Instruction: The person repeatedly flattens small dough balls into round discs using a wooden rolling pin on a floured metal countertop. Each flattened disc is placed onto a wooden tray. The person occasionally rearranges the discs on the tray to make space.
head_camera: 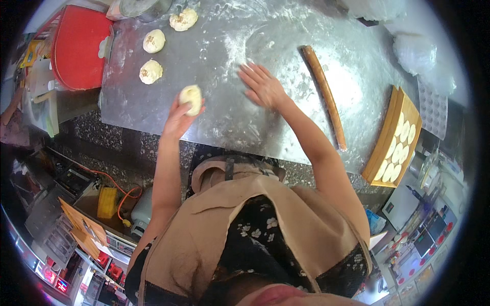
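Observation:
A pale ball of dough (191, 98) rests in my left hand (179, 120), held above the near left part of a metal worktable (214, 130). My right hand (265, 86), palm down with fingers spread a little, is at a white patch of flour (234, 48); whether it touches the tabletop I cannot tell. Beyond my left hand lie three more dough pieces: a near one (151, 72), a middle one (154, 41) and a far one (183, 20), each with brownish marks on top. To the right of my right hand lies a long wooden rolling pin (324, 97).
At the right edge stands a wooden tray (379, 149) with several flat dough rounds. A red container or lid (78, 48) is at the left edge, a metal pot (145, 7) at the far left. Clear plastic bags (415, 53) lie far right, near a dimpled sheet (432, 107).

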Demonstrator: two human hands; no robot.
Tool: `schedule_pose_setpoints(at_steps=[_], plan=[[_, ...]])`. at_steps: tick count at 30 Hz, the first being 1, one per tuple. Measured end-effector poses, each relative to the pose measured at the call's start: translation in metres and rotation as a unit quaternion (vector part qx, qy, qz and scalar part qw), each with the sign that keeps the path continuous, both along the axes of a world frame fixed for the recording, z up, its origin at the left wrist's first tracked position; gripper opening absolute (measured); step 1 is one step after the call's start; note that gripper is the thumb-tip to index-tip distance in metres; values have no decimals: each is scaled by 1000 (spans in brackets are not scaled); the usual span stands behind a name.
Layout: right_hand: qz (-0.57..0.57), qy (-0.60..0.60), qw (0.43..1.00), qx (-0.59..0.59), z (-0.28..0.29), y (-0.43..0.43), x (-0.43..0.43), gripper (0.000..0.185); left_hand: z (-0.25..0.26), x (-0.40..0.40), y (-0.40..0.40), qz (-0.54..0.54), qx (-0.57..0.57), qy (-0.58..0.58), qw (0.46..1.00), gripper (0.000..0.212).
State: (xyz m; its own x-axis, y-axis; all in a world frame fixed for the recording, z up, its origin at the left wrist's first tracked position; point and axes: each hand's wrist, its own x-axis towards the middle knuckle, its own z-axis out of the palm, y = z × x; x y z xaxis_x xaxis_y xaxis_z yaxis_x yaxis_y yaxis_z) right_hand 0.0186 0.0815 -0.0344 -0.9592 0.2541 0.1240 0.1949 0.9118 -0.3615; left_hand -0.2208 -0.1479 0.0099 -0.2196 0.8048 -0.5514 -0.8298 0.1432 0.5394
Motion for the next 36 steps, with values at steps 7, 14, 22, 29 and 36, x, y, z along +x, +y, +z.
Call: schedule_pose_setpoints(at_steps=[7,14,22,29,36], plan=[[-449,26,878,166,37,-8,155,61,12,91,129,-197,-35,492,847,69],[-540,-41,826,158,8,-17,198,58,-7,110,168,-80,-8,722,687,65],[-589,-5,790,170,0,-19,182,51,-23,135,209,-269,16,879,392,56],[-601,-7,787,138,-1,-23,181,50,-36,140,223,-217,-10,886,410,50],[-556,14,816,156,8,-18,187,39,-60,133,138,-200,-273,670,661,48]])
